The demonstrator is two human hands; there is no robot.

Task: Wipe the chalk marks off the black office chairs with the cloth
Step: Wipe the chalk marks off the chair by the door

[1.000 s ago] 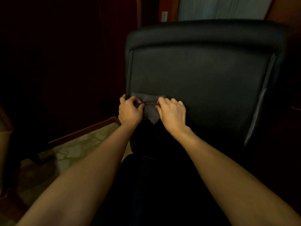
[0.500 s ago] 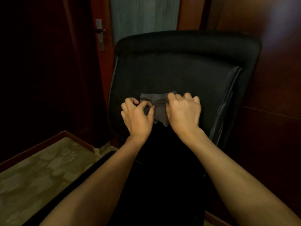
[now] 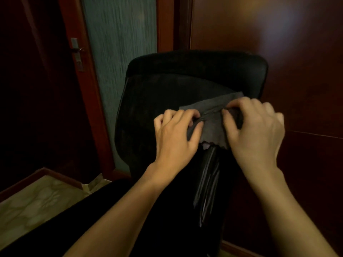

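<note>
A black office chair (image 3: pixel 167 101) fills the middle of the view, its backrest facing me and turned a little to the left. A dark grey cloth (image 3: pixel 213 117) lies bunched against the right part of the backrest. My left hand (image 3: pixel 176 134) pinches the cloth's left side with curled fingers and thumb. My right hand (image 3: pixel 254 127) grips its right side, fingers curled over the folds. The cloth's lower edge hangs free between the two hands. No chalk marks show in the dim light.
Dark red wood panelling (image 3: pixel 297 71) stands close behind and to the right of the chair. A door with a metal handle (image 3: pixel 77 50) is at the left, beside a grey-green textured wall strip (image 3: pixel 120 43). Patterned pale floor (image 3: pixel 33 204) shows at the lower left.
Both hands have slid the cloth across the backrest from its left edge to its right side. The chair now looks turned to the left in the view.
</note>
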